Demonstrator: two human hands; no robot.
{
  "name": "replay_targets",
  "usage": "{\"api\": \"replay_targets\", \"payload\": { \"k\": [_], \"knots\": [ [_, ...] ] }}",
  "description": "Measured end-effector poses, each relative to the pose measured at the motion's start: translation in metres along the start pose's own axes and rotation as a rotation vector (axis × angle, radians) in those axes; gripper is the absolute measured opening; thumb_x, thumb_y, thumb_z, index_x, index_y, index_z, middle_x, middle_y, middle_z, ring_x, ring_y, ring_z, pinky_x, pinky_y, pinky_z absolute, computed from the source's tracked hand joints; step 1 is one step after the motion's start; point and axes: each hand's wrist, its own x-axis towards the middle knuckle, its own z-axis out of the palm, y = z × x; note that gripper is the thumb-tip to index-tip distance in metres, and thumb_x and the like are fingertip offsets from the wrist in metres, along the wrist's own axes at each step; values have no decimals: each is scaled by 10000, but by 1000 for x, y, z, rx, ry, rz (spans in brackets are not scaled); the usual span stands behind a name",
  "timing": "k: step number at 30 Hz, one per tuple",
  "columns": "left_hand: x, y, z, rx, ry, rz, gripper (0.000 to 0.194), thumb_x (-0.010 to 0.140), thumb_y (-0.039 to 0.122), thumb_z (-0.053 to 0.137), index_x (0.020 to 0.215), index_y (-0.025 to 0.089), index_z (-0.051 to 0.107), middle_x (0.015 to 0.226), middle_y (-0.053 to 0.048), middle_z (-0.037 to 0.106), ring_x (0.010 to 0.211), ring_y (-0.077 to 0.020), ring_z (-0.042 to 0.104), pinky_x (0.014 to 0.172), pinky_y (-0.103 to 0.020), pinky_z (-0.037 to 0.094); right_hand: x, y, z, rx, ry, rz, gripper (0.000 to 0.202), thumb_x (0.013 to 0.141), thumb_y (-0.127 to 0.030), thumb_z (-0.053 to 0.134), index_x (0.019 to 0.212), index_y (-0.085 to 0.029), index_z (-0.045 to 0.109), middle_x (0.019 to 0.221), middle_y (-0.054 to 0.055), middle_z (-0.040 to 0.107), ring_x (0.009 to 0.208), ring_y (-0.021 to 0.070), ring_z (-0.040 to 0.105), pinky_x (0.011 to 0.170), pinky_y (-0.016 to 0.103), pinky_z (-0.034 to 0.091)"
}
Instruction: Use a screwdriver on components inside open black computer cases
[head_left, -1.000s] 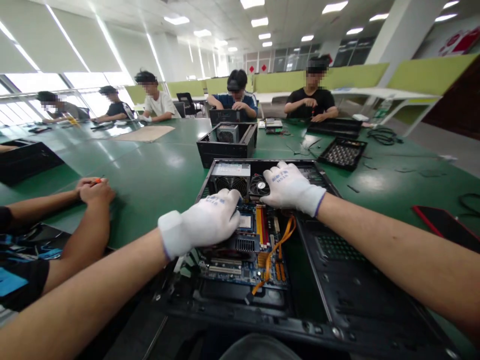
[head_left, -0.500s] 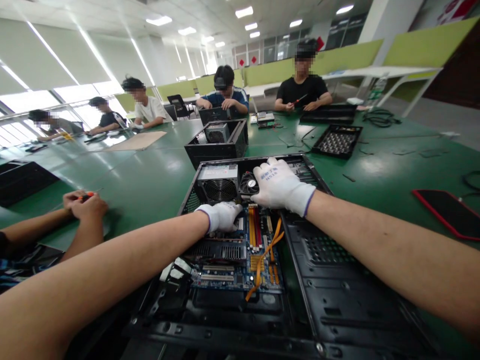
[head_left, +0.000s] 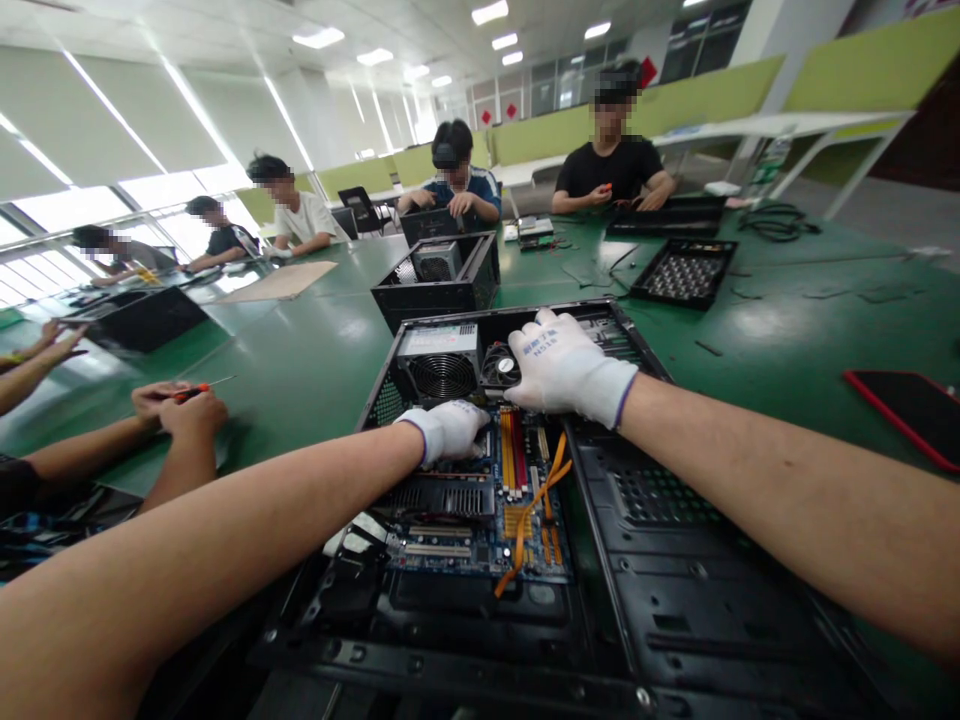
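An opened black computer case (head_left: 637, 620) lies before me, with a blue motherboard (head_left: 517, 555) inside. My right hand (head_left: 559, 360), in a white glove, is closed on the edge of a black cooling fan (head_left: 500, 368), which stands tilted beside the power supply (head_left: 442, 360). My left hand (head_left: 452, 430), gloved too, rests low over the upper motherboard with its fingers curled. Whatever its fingertips hold or touch is hidden. Near both hands are yellow and red memory slots (head_left: 514, 450), and an orange cable (head_left: 521, 540) lies loosely across the board.
Beyond my case stands another black case (head_left: 435, 300). To the right are a black tray (head_left: 682, 275) and a red-edged black phone-like slab (head_left: 907, 415). At left, a co-worker's hands (head_left: 180, 405) hold a screwdriver (head_left: 195, 392). Other people sit around the green table (head_left: 300, 350).
My hands stay nearly in place on the fan and board. The view shifts slightly. At left, a black case has moved to the right, and another person's hands have come into view.
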Motion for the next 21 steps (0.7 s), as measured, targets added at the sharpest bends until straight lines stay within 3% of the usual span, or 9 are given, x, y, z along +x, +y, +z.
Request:
{"api": "replay_targets", "payload": {
  "k": [21],
  "knots": [
    [4,-1,0,-52,3,-17,532,788,334,825,1276,169,692,1352,-153,705,1245,-325,678,1068,-377,541,-1,-1,-1,7,-44,-23,585,777,-592,647,1128,-136,754,1102,225,754,1100,411,586,892,491,454]
  ]
}}
